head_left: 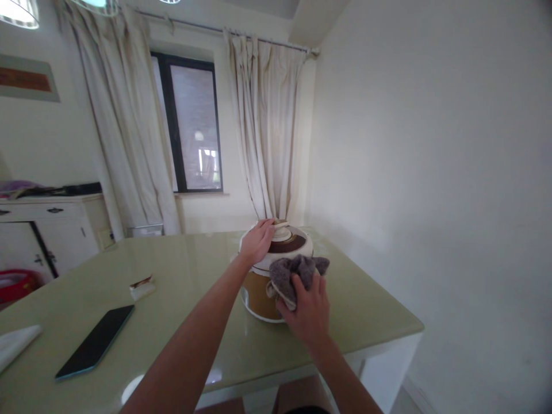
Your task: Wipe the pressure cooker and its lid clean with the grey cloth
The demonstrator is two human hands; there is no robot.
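Note:
A round white and brown cooker [259, 296] stands on the pale green glass-topped table [181, 270], toward its right side. My left hand [257, 240] lies on the cooker's lid beside the cream knob [282, 232], fingers curled over the lid's edge. My right hand [307, 310] presses a crumpled grey cloth [297, 273] against the cooker's front, right under the lid rim, with its fingers closed on the cloth.
A dark phone [95, 341] lies face up at the table's left front. A small wrapped packet [141, 286] sits behind it, and a white folded thing [15, 343] at the far left edge. A white sideboard [52, 230], curtains and a window stand behind; a wall is close on the right.

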